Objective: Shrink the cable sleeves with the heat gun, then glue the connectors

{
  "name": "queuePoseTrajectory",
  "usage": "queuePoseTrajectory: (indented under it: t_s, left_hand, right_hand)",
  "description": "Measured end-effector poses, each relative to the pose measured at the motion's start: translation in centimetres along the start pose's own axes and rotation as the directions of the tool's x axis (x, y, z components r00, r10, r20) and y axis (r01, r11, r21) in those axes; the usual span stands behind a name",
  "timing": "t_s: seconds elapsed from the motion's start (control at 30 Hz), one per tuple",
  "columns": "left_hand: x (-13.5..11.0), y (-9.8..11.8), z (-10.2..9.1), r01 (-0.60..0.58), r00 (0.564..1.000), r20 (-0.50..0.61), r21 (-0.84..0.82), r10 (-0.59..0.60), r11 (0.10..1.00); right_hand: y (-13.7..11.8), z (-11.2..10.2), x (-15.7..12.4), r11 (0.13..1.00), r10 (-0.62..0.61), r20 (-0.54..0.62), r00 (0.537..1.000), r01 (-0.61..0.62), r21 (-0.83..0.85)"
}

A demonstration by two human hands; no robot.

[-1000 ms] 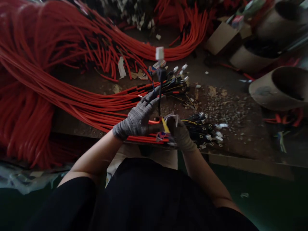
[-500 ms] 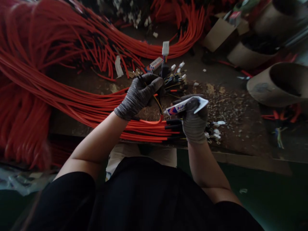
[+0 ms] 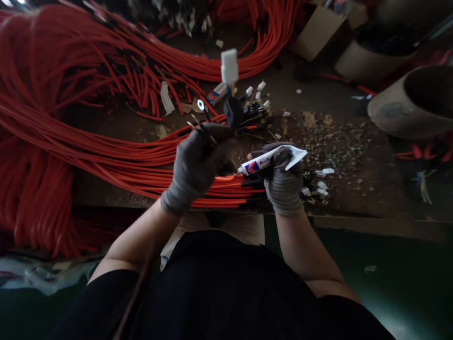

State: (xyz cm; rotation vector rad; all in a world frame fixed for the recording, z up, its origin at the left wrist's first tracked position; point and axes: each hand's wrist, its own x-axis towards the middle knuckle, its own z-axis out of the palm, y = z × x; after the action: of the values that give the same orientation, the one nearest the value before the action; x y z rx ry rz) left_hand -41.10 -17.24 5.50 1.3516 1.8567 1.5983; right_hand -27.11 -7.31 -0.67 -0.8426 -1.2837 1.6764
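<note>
In a grey glove, my left hand (image 3: 198,160) is closed around the wires of a cable end, smeared a little by motion. From its top rise a white plug connector (image 3: 230,67), a black sleeve (image 3: 233,112) and a ring terminal (image 3: 200,105). My right hand (image 3: 283,177), gloved too, grips a white tube (image 3: 262,163) with blue and red print. The tube's nozzle points left, close to the orange cable (image 3: 225,178) below my left hand. Whether the nozzle touches anything I cannot tell.
Bundled orange cables (image 3: 123,156) run across the workbench (image 3: 339,189) from the left. A printed box (image 3: 217,93) lies beyond my hands. Cardboard cylinders (image 3: 392,111) and an open carton (image 3: 316,33) stand on the right. Small debris covers the bench right of my hands.
My left hand has turned and come nearer, bringing the white connector up and left. The tube stays in my right hand, almost in the same place. The view has shifted slightly.
</note>
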Motion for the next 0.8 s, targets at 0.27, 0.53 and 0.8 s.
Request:
queuePoseTrajectory:
  t_s: [0.27, 0.53, 0.8]
  left_hand:
    - [-7.8, 3.2, 4.6, -0.490, 0.767, 0.507, 0.068, 0.393, 0.869]
    - [-7.3, 2.8, 4.3, -0.574, 0.637, 0.670, 0.082, 0.381, 0.815]
    - [-6.6, 2.4, 3.1, -0.585, 0.659, 0.610, 0.047, 0.441, 0.810]
  right_hand:
    - [-1.7, -4.7, -1.2, 0.944, -0.061, 0.429, 0.901, 0.192, -0.268]
    - [-3.2, -2.7, -0.3, 0.948, 0.157, 0.636, 0.756, 0.065, -0.311]
    - [-1.6, -5.2, -1.8, 0.913, -0.065, 0.353, 0.933, 0.198, -0.355]
